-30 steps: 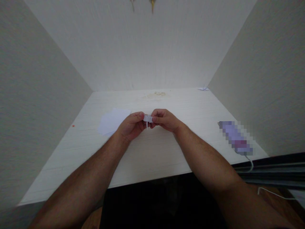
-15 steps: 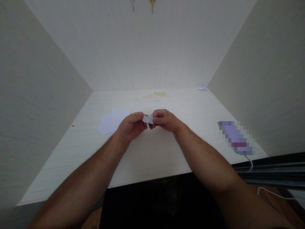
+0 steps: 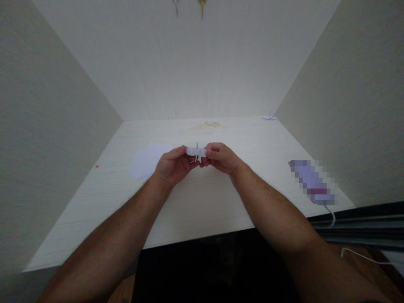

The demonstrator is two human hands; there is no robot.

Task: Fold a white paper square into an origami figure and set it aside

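Both of my hands meet above the middle of the white table (image 3: 205, 202). My left hand (image 3: 173, 166) pinches the left end of a small folded white paper piece (image 3: 196, 152). My right hand (image 3: 221, 157) pinches its right end, fingers curled. The paper is stretched flat between the two hands, with small points sticking up and down from its middle. It hangs a little above the tabletop.
Loose white paper sheets (image 3: 145, 161) lie on the table left of my hands. A blurred purple object (image 3: 312, 182) with a white cable lies near the right edge. A small folded paper (image 3: 269, 117) sits in the far right corner. Walls enclose the table on three sides.
My hands have lifted slightly and drawn apart a little, and the paper piece now looks pulled out wider and flatter between them.
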